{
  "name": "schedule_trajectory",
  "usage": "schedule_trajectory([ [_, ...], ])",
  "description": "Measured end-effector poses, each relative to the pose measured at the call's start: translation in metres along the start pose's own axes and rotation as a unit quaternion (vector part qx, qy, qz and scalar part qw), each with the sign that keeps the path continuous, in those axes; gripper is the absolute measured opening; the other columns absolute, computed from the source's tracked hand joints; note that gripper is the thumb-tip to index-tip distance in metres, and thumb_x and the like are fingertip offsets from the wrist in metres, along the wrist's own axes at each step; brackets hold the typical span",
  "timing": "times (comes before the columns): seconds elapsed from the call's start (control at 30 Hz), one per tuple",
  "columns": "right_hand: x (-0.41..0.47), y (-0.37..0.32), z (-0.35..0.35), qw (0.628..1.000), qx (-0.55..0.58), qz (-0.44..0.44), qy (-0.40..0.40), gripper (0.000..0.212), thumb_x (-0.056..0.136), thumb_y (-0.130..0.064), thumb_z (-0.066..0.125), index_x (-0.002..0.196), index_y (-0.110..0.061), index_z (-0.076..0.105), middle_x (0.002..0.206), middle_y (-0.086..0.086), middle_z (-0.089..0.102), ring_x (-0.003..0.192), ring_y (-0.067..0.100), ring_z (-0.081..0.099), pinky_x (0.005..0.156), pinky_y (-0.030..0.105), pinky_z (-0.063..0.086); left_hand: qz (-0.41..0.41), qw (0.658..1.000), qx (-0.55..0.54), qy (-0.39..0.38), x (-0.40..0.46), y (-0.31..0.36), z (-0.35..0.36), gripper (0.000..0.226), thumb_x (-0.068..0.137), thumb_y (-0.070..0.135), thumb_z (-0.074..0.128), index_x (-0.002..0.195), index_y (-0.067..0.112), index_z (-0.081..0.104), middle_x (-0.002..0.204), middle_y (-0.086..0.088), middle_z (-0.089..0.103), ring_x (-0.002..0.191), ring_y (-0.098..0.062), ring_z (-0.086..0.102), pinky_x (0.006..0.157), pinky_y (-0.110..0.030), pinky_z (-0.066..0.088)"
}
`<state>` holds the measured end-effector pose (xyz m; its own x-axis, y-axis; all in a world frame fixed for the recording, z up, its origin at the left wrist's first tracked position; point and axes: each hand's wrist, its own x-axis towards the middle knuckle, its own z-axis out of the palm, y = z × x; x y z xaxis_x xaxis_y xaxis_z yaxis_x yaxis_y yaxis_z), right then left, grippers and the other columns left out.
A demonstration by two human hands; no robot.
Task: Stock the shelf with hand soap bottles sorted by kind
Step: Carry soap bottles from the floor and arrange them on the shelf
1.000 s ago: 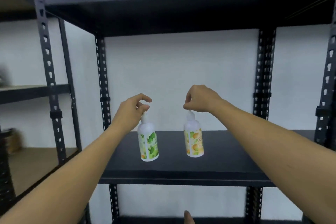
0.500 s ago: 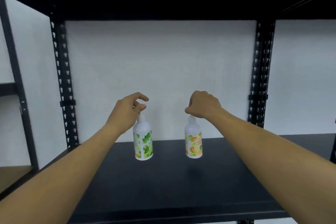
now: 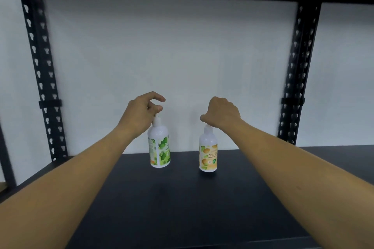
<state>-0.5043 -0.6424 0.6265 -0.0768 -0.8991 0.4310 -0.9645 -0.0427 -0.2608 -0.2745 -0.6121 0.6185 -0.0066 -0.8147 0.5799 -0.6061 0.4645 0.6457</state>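
Both bottles now further back on the shelf [image 3: 182, 208], my left hand [image 3: 139, 115] pinching green-label bottle [image 3: 159, 147] by its pump, right hand [image 3: 221, 114] curled over orange-label bottle [image 3: 208, 153] pump; prob full & heavy-ish, smooth plastic, so grip at neck.

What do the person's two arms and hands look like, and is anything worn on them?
Both forearms are bare all the way to the frame edge: no sleeve shows. The left hand and the right hand wear no glove. No ring, watch, bracelet or marking is visible on either hand or wrist, though the fingers of the right hand are mostly hidden behind its back.
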Motion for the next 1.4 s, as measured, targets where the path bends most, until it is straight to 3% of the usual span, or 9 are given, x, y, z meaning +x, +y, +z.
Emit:
schedule_trajectory([
  [0.5, -0.005, 0.002, 0.014, 1.0, 0.01, 0.009, 0.002, 0.025, 0.078, -0.024, 0.065, 0.069, -0.014, 0.043, 0.069, 0.0, 0.049, 0.055, 0.016, 0.045, 0.048, 0.023, 0.032, 0.012, 1.0, 0.011, -0.017, 0.005, -0.008, 0.009, 0.019, 0.095, 0.016, 0.059, 0.106, 0.029, 0.065, 0.085, -0.007, 0.067, 0.084, -0.021, 0.065, 0.085, -0.045, 0.057],
  [0.63, -0.005, 0.007, 0.013, 1.0, 0.004, -0.012, -0.009, 0.026, 0.078, -0.037, 0.064, 0.079, -0.012, 0.059, 0.077, 0.001, 0.063, 0.063, 0.019, 0.057, 0.052, 0.024, 0.039, 0.018, 0.999, 0.023, -0.021, 0.007, -0.01, 0.007, 0.018, 0.096, 0.017, 0.058, 0.106, 0.03, 0.065, 0.083, -0.007, 0.067, 0.084, -0.018, 0.064, 0.085, -0.043, 0.056],
  [0.73, -0.007, 0.011, 0.007, 0.999, 0.013, -0.04, -0.025, 0.037, 0.08, -0.048, 0.065, 0.096, -0.014, 0.067, 0.091, 0.0, 0.069, 0.078, 0.02, 0.065, 0.061, 0.027, 0.047, 0.027, 0.999, 0.036, -0.03, 0.011, -0.008, 0.004, 0.019, 0.096, 0.017, 0.057, 0.107, 0.031, 0.065, 0.083, -0.006, 0.067, 0.084, -0.016, 0.064, 0.085, -0.041, 0.055],
  [0.87, -0.013, 0.013, -0.002, 0.996, 0.033, -0.085, -0.017, 0.047, 0.082, -0.057, 0.064, 0.115, -0.022, 0.062, 0.107, -0.006, 0.06, 0.095, 0.018, 0.059, 0.072, 0.03, 0.045, 0.038, 0.998, 0.046, -0.033, 0.018, -0.004, -0.002, 0.019, 0.097, 0.017, 0.056, 0.108, 0.03, 0.064, 0.083, -0.005, 0.068, 0.085, -0.015, 0.064, 0.083, -0.039, 0.055],
  [1.0, -0.018, 0.009, -0.004, 0.99, 0.031, -0.137, 0.029, 0.049, 0.084, -0.059, 0.062, 0.119, -0.025, 0.061, 0.111, -0.003, 0.06, 0.101, 0.018, 0.059, 0.082, 0.034, 0.047, 0.045, 0.997, 0.052, -0.033, 0.023, -0.004, -0.007, 0.02, 0.097, 0.015, 0.055, 0.11, 0.028, 0.064, 0.083, -0.003, 0.069, 0.084, -0.011, 0.064, 0.082, -0.037, 0.054],
  [1.13, -0.031, 0.001, 0.002, 0.974, 0.001, -0.213, 0.079, 0.047, 0.088, -0.056, 0.058, 0.124, -0.026, 0.06, 0.116, -0.001, 0.061, 0.109, 0.02, 0.054, 0.094, 0.037, 0.041, 0.046, 0.996, 0.063, -0.037, 0.026, -0.01, -0.012, 0.023, 0.098, 0.013, 0.053, 0.111, 0.028, 0.064, 0.081, -0.001, 0.069, 0.081, -0.001, 0.063, 0.079, -0.033, 0.054],
  [1.27, -0.057, -0.01, 0.018, 0.954, -0.003, -0.29, 0.076, 0.042, 0.092, -0.049, 0.056, 0.127, -0.027, 0.058, 0.122, -0.003, 0.058, 0.115, 0.018, 0.049, 0.097, 0.034, 0.037, 0.041, 0.995, 0.071, -0.051, 0.026, -0.018, -0.015, 0.024, 0.098, 0.013, 0.053, 0.112, 0.029, 0.063, 0.083, -0.002, 0.069, 0.084, 0.0, 0.062, 0.082, -0.031, 0.052],
  [1.4, -0.084, -0.016, 0.045, 0.954, 0.041, -0.297, 0.003, 0.04, 0.092, -0.046, 0.054, 0.129, -0.029, 0.056, 0.126, -0.009, 0.056, 0.118, 0.014, 0.049, 0.089, 0.029, 0.042, 0.031, 0.995, 0.075, -0.063, 0.024, -0.029, -0.017, 0.025, 0.097, 0.012, 0.052, 0.11, 0.031, 0.063, 0.085, -0.003, 0.068, 0.088, -0.009, 0.063, 0.085, -0.036, 0.054],
])
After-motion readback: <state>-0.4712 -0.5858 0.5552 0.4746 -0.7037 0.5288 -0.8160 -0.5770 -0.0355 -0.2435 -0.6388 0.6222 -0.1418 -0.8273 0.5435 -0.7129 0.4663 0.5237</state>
